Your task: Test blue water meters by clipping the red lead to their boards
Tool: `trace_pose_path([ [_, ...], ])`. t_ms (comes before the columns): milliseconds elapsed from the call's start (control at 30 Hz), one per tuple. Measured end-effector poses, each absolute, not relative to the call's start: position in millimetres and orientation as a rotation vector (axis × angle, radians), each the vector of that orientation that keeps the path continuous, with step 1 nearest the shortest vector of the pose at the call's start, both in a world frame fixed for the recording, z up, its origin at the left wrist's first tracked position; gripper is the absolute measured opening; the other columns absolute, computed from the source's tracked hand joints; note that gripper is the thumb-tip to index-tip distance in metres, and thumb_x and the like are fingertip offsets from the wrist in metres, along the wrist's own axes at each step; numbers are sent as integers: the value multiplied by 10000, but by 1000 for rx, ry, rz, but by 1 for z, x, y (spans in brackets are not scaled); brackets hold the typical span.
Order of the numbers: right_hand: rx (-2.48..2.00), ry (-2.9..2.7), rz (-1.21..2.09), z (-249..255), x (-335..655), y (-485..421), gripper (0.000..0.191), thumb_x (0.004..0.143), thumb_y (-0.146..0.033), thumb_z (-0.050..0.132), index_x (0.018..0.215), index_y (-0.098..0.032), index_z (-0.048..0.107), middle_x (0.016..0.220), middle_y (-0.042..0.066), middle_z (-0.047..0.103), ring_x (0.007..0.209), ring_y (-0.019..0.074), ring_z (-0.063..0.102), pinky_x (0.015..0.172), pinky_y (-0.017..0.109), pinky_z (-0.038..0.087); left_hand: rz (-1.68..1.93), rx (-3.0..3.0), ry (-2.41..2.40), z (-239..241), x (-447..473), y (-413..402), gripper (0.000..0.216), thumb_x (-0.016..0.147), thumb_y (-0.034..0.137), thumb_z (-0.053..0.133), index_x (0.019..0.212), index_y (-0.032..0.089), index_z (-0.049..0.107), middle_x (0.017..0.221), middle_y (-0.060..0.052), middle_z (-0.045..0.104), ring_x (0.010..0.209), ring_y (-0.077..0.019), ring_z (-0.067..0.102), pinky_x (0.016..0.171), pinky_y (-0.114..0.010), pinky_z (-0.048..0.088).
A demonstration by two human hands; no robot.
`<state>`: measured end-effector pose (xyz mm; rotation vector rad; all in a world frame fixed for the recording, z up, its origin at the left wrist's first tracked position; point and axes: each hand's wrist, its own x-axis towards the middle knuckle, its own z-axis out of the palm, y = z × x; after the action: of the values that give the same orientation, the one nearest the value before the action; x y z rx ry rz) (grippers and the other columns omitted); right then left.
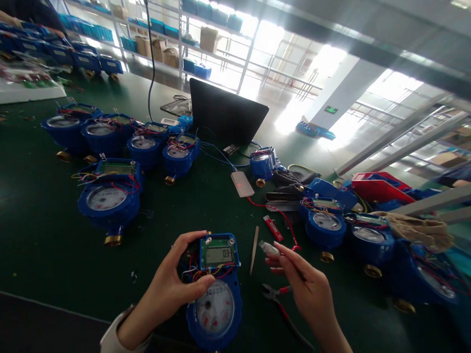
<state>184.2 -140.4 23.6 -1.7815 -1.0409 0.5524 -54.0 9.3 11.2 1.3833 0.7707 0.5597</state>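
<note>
My left hand grips the left side of a blue water meter lying on the green table near the front edge. The meter's small display module shows digits, and red, blue and white wires run under it. My right hand is closed in a pinch on a small white connector on a red wire, just right of the meter. Red-handled pliers lie under my right hand.
Several blue meters stand at left and more at right. A black laptop sits behind, with a white box, a red lighter and a wooden stick nearby. Shelves with boxes line the back.
</note>
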Motion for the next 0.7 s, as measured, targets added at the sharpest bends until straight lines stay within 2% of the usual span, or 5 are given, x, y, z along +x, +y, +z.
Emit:
trace_pose_path([
  [233, -1743, -953, 436, 32, 179, -136, 219, 920, -280, 644, 1128, -290, 713, 1117, 47, 764, 928, 227, 747, 737, 353, 653, 565, 1359, 742, 10, -54, 10, 613, 753, 327, 768, 1303, 275, 503, 1285, -76, 638, 1152, -319, 638, 1018, -476, 505],
  [333, -1604, -906, 438, 36, 177, -131, 170, 918, -229, 642, 1054, -300, 718, 1066, 18, 766, 894, 191, 740, 764, 321, 634, 551, 1357, 736, 10, -54, 10, 611, 760, 323, 760, 1307, 273, 492, 1320, -83, 613, 1181, -323, 620, 1016, -477, 507],
  [400, -1526, -932, 441, 39, 176, -127, 178, 921, -197, 625, 1023, -309, 719, 991, -4, 754, 819, 158, 723, 726, 281, 614, 547, 1355, 733, 9, -54, 10, 608, 767, 314, 751, 1312, 272, 485, 1339, -86, 598, 1192, -324, 614, 997, -467, 521],
  [567, -1579, -1190, 333, 54, 172, -112, 261, 960, -166, 517, 1065, -300, 715, 913, 12, 674, 711, 129, 636, 594, 227, 540, 561, 1387, 687, 6, -54, 11, 613, 774, 316, 755, 1320, 277, 479, 1312, -78, 610, 1169, -306, 624, 1015, -451, 501],
  [700, -1644, -1534, 271, 69, 168, -101, 256, 962, -132, 506, 1114, -260, 668, 960, 40, 644, 767, 145, 634, 638, 250, 548, 601, 1439, 672, 2, -54, 11, 626, 770, 317, 762, 1330, 286, 483, 1320, -70, 591, 1184, -304, 600, 1042, -463, 465],
])
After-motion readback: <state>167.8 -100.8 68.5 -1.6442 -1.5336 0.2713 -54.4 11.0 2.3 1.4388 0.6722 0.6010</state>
